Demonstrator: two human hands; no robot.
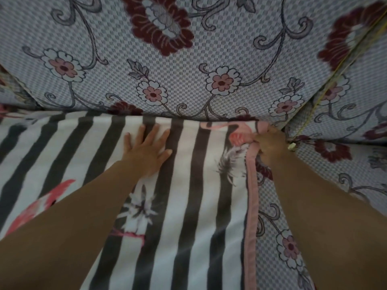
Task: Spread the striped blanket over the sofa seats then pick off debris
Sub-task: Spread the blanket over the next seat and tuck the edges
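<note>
The soft black-and-white striped fleece blanket with pink binding lies over the floral-covered sofa seat, its far edge at the backrest crease; it looks light and limp, so you should take it by the bound corner. Your left hand presses flat on it, fingers spread. Your right hand pinches that pink corner, arm stretched forward.

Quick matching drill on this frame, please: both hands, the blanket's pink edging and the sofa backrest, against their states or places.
1. left hand
2. right hand
3. pink edging
4. sofa backrest

a. floral cover, above the striped blanket
b. flat, fingers spread on the stripes
c. runs down the blanket's right side
d. gripping the blanket's far right corner

Pairs: 1-b, 2-d, 3-c, 4-a
</note>
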